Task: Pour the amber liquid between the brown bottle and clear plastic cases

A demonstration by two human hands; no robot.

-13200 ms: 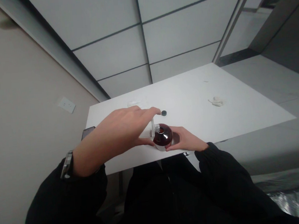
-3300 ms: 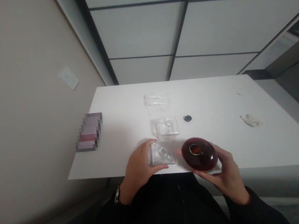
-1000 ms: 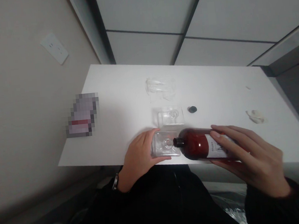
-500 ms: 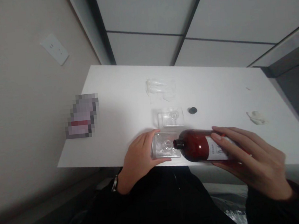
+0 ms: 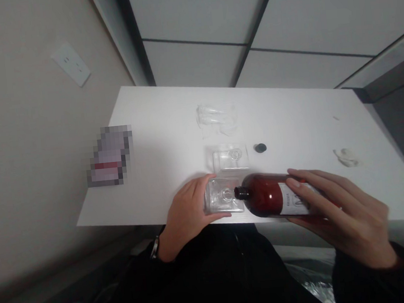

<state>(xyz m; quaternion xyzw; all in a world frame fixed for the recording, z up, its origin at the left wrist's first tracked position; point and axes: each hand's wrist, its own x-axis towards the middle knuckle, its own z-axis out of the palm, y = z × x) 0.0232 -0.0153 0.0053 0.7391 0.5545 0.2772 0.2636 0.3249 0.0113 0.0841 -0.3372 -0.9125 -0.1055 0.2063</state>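
My right hand [image 5: 340, 217] grips a dark red bottle [image 5: 268, 196] with a white label, tipped on its side above the near edge of the white table [image 5: 164, 126]. Its open black neck points left, right over the mouth of a small clear square bottle [image 5: 223, 201]. My left hand [image 5: 190, 214] wraps around that clear bottle and steadies it on the table. A second clear square bottle [image 5: 230, 158] stands just behind it. A small black cap [image 5: 260, 148] lies to the right of that one.
Crumpled clear plastic wrapping [image 5: 216, 116] lies farther back on the table. A crumpled tissue [image 5: 346, 155] sits near the right edge. A blurred flat object [image 5: 109, 155] rests at the table's left edge by the wall, below a white wall socket [image 5: 70, 64].
Over the last second the red bottle stays tipped with its neck over the clear bottle, and both hands barely move. Earlier the red bottle stood upright in my right hand.
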